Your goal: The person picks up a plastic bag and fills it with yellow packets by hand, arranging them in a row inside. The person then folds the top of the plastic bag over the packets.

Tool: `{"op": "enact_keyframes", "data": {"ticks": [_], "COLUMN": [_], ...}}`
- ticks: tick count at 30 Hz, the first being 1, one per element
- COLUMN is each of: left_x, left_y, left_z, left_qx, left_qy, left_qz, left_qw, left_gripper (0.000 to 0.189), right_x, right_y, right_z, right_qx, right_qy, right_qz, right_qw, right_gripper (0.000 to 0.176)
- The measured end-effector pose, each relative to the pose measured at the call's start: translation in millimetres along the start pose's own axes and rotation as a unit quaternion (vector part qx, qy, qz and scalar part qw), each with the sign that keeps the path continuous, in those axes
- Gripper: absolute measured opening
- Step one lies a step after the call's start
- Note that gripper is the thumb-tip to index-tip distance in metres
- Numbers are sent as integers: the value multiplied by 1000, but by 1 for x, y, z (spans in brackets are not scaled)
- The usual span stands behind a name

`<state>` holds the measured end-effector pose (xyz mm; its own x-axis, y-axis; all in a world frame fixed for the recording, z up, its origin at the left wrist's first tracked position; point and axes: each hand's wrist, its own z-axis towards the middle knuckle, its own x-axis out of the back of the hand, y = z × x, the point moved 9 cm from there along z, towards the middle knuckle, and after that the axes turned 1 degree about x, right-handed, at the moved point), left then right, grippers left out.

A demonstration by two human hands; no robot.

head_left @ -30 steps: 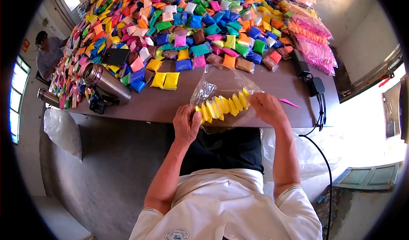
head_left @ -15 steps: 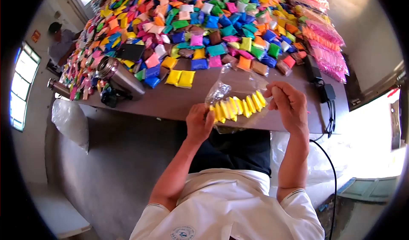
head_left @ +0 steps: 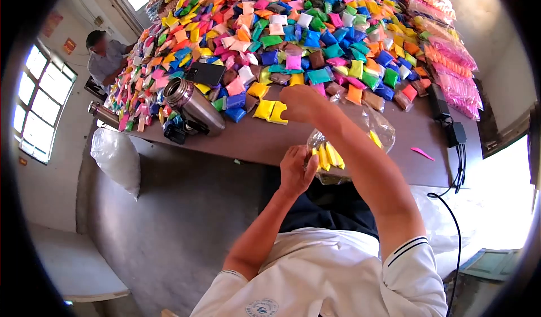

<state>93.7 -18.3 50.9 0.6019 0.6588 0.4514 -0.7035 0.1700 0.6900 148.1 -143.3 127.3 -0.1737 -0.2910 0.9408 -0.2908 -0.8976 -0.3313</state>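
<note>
My left hand (head_left: 297, 169) is closed on the near left edge of a clear plastic bag (head_left: 385, 126), at the table's front edge. Inside the bag stands a row of small yellow packets (head_left: 329, 156), partly covered by my right forearm. My right hand (head_left: 302, 104) is stretched across to the left, over the tabletop. It is at the right side of two yellow packets (head_left: 264, 110) lying side by side, seemingly touching the nearer one. Its fingertips are mostly hidden behind the hand, so its grip is not visible.
A big heap of coloured packets (head_left: 293, 61) covers the back of the table (head_left: 253, 142). An uncapped steel flask (head_left: 194, 106) and a black phone (head_left: 205, 74) are left. Pink bundles (head_left: 453, 83), black adapters (head_left: 455, 134) and a pink stick (head_left: 422, 153) are right. Another person (head_left: 107, 58) sits far left.
My right hand has left the bag's right side and moved forward and left to the two yellow packets. My left hand still holds the bag. The view has shifted, showing more of the other person.
</note>
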Motion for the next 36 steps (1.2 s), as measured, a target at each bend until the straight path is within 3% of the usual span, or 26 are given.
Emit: {"op": "enact_keyframes", "data": {"ticks": [4, 7, 11, 14, 17, 20, 22, 25, 28, 32, 36], "left_x": [-1, -1, -1, 0, -1, -2, -2, -3, -5, -5, -9], "left_y": [-2, -1, -2, 1, 5, 3, 1, 0, -1, -3, -8], "left_z": [-1, 0, 0, 3, 5, 3, 2, -1, -2, -4, -6], "left_qx": [10, 2, 2, 9, 16, 8, 0, 2, 3, -26, -16], "left_qy": [-15, -8, -4, 1, -9, -14, -9, -5, -10, 13, -8], "left_qz": [26, 19, 28, 17, 20, 29, 34, 42, 42, 33, 9], "left_qw": [1000, 1000, 1000, 1000, 1000, 999, 999, 999, 999, 999, 1000], "left_gripper": [29, 31, 34, 34, 33, 31, 31, 30, 31, 35, 37], "right_x": [-33, -55, -77, -71, -68, -64, -63, -46, -39, -73, -89], "right_y": [10, 16, 14, 19, 18, 6, 9, 11, 5, -6, -9], "right_z": [13, 18, 18, 16, 17, 12, 14, 17, 34, 56, 58], "right_qx": [-78, -92, -77, -79, -55, -9, 8, -36, -17, -47, -65], "right_qy": [-71, -44, -35, 53, 13, -46, -10, 37, 109, 19, 65], "right_qz": [-33, -39, -57, -83, -49, -69, 9, 9, 52, 37, 12], "right_qw": [994, 994, 995, 992, 997, 997, 1000, 999, 993, 998, 996], "right_gripper": [33, 34, 34, 33, 33, 22, 34, 33, 34, 34, 37]}}
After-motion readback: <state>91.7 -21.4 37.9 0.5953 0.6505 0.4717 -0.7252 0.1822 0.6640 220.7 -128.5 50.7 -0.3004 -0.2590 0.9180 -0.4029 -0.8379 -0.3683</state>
